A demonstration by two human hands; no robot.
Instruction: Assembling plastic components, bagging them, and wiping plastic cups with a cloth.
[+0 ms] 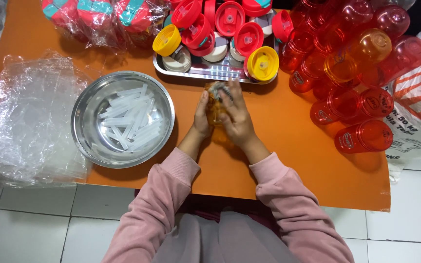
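Just above mid-frame, the left hand and right hand clasp an orange cup standing on the desk, fingers apparently pressing a part onto its mouth. A slip could knock it into the tray or bowl.

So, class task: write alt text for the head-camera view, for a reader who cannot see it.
Two hands, left hand and right hand, clasp a small translucent orange plastic bottle over an orange table. A round steel bowl of clear plastic straws sits to the left; a steel tray of red and yellow lids lies beyond.
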